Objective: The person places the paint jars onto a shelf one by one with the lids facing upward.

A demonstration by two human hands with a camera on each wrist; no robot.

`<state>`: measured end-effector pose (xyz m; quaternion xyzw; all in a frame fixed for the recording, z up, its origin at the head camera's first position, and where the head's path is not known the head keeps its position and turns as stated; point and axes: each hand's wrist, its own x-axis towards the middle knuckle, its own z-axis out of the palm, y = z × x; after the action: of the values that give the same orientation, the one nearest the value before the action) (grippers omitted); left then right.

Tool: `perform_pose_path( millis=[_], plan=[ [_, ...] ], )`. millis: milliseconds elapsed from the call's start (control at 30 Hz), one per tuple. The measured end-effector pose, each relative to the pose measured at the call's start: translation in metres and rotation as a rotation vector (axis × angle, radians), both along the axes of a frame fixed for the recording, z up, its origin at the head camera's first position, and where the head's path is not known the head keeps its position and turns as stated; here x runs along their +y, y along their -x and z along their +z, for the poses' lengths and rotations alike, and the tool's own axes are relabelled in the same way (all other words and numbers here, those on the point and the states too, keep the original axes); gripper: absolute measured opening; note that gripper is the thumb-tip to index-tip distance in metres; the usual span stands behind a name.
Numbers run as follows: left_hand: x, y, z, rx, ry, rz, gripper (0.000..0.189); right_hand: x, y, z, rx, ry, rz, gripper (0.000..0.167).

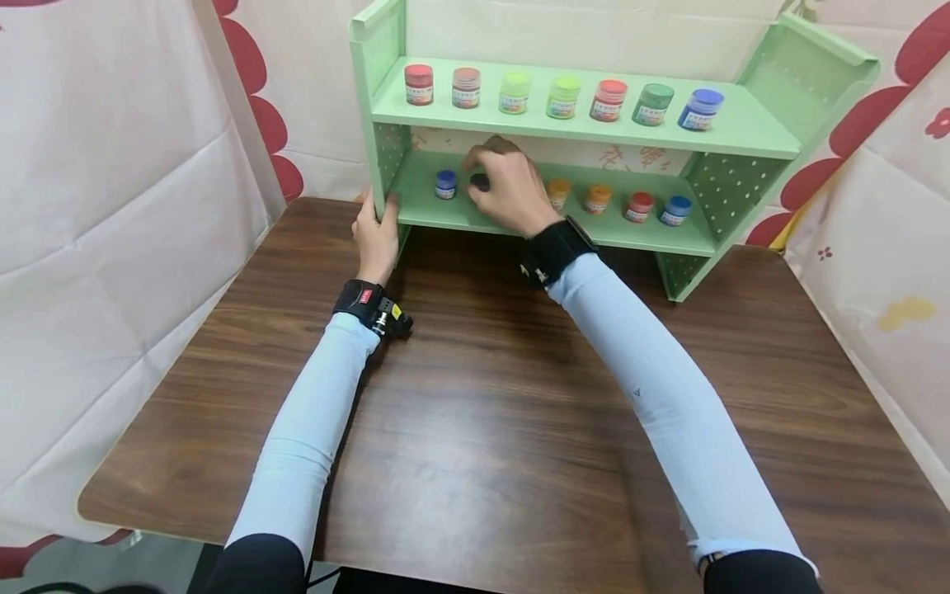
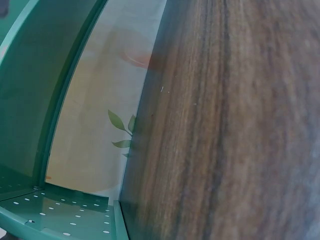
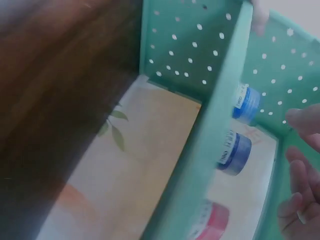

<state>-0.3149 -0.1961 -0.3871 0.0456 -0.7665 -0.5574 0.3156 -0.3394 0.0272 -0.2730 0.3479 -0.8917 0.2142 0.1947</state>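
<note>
My left hand point(image 1: 376, 243) grips the left side panel of a green two-tier shelf point(image 1: 512, 132), its thumb on the inner side; a fingertip point(image 3: 260, 17) shows at the top of the right wrist view. Over the lower tier, my right hand point(image 1: 508, 183) is at a small dark-lidded jar point(image 1: 481, 181). In the right wrist view its loosely bent fingers point(image 3: 300, 175) are apart from that dark blue jar point(image 3: 235, 152), which stands on the tier. A blue jar point(image 1: 445, 185) is to its left. A red jar point(image 3: 212, 222) stands on its other side.
Orange point(image 1: 597, 199), red point(image 1: 639, 207) and blue point(image 1: 675, 210) jars stand farther right on the lower tier. Several larger coloured jars point(image 1: 514, 92) line the upper tier. The shelf stands on a brown wooden table point(image 1: 475, 429), with patterned cloth point(image 1: 134, 165) around it.
</note>
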Motion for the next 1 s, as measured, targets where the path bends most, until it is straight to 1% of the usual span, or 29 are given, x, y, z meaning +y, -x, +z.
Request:
perform_pose_path(
  millis=[67, 167, 267, 333, 467, 600, 700, 800, 900, 1000],
  plan=[
    [-0.002, 0.001, -0.001, 0.0, -0.005, -0.002, 0.044, 0.011, -0.01, -0.012, 0.051, 0.033, 0.032, 0.018],
    [-0.003, 0.001, -0.003, -0.002, -0.009, -0.01, 0.044, 0.03, -0.029, -0.033, 0.05, 0.068, 0.056, 0.012],
    [-0.004, 0.0, -0.004, 0.003, -0.013, -0.018, 0.044, 0.053, -0.05, -0.053, 0.006, 0.092, 0.064, 0.01],
    [-0.006, -0.001, -0.003, 0.007, -0.01, -0.02, 0.044, 0.068, -0.063, -0.063, -0.036, 0.095, 0.064, 0.009],
    [-0.013, 0.0, 0.0, 0.013, 0.003, -0.018, 0.042, 0.09, -0.084, -0.076, -0.105, 0.092, 0.049, 0.006],
    [-0.019, 0.001, 0.001, 0.013, 0.006, -0.005, 0.041, 0.106, -0.099, -0.088, -0.162, 0.079, 0.055, 0.005],
    [-0.025, 0.0, 0.0, 0.017, 0.003, 0.016, 0.04, 0.114, -0.105, -0.094, -0.198, 0.045, 0.067, 0.006],
    [-0.031, -0.002, -0.001, 0.018, 0.0, 0.031, 0.039, 0.121, -0.106, -0.099, -0.219, 0.016, 0.059, 0.007],
    [-0.036, -0.003, -0.002, 0.015, 0.0, 0.039, 0.038, 0.127, -0.104, -0.102, -0.235, 0.003, 0.036, 0.008],
    [-0.041, -0.003, -0.003, 0.012, 0.007, 0.033, 0.039, 0.132, -0.101, -0.103, -0.247, 0.004, 0.015, 0.009]
  ],
)
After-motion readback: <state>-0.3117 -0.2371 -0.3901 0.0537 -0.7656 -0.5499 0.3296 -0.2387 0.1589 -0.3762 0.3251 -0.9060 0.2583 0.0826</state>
